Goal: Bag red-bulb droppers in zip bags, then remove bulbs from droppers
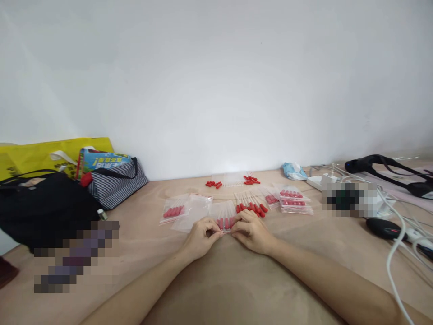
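Observation:
My left hand (202, 235) and my right hand (252, 232) pinch the near edge of a small clear zip bag (221, 210). Inside it lie several thin pale sticks with long red tips, the tips toward me. Just beyond my right hand is a fanned pile of loose red-tipped sticks (252, 205). Left of the held bag, a flat clear bag (196, 210) shows nothing inside. Beside that lies a filled zip bag (173, 211). Further right, more filled bags (294, 201) are stacked on one another. My fingers hide part of the held bag's edge.
More red-tipped sticks (250, 179) lie near the wall. At left stand a black bag (43, 207), a striped bag (117, 183) and a yellow bag (91, 143). On the right are a tissue pack (293, 171), white cables (389, 266), a black mouse-like device (385, 229) and a black headset (372, 161).

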{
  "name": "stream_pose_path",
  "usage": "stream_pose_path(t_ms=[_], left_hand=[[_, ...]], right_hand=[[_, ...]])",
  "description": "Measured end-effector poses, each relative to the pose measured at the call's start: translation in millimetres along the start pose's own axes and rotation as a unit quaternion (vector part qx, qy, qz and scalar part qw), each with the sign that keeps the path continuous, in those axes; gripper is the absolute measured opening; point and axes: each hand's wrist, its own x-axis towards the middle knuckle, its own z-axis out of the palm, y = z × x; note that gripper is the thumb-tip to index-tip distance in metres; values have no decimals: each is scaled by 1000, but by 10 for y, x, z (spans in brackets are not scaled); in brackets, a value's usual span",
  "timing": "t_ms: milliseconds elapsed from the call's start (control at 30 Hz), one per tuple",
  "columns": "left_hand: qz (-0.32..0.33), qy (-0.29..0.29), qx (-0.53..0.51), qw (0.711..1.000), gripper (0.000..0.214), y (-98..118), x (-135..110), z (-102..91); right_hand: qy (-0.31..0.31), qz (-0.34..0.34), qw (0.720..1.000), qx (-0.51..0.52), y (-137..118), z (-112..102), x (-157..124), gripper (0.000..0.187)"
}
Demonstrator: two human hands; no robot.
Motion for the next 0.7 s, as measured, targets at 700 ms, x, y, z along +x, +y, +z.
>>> stream_pose_path(t_ms=[700], left_hand=[[-12, 32, 12, 999, 16, 114, 20, 58]], right_hand=[[31, -39, 997, -61, 57, 86, 46, 18]])
